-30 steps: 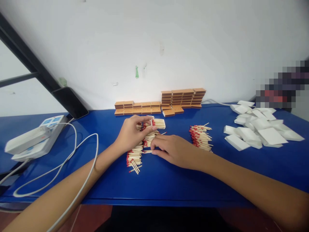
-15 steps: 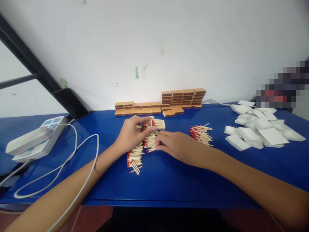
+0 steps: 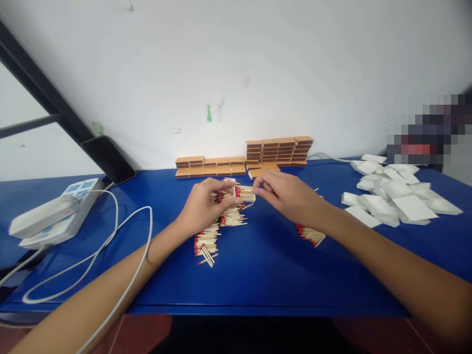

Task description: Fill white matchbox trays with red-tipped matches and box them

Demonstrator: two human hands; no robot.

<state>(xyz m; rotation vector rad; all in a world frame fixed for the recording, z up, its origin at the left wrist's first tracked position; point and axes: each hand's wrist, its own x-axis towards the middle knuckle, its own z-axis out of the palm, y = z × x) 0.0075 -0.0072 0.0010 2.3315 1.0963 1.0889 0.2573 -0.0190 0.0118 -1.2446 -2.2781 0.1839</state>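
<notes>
Gently, Heads All One Way

The small white tray [image 3: 253, 199] is off to the near side of the stacked boxes, held above the table, with matches [image 3: 244, 193] lying along it, red heads towards our left. We judge the step in hand to be laying matches into it. Our left hand [image 3: 202, 204] grips its left end between thumb and fingers; a light pinch suits us best, since thin walls could buckle. Our right hand [image 3: 289, 194] is at the tray's right end, thumb and forefinger narrow, though we cannot tell whether they hold a match. We do well to lower matches flat, match the heads' direction, and press loose ends level with the rim.

Just below lies the middle pile [image 3: 231, 216], the left pile [image 3: 207, 238] beside it; our sleeve-free wrists should clear both, and also the right pile [image 3: 309, 235], partly hidden by our right arm. Farther out, the stacked boxes [image 3: 278, 147] line the wall, white box pieces [image 3: 413, 206] lie heaped to the right, and a cable [image 3: 149, 236] loops near our left forearm, where it might snag.
</notes>
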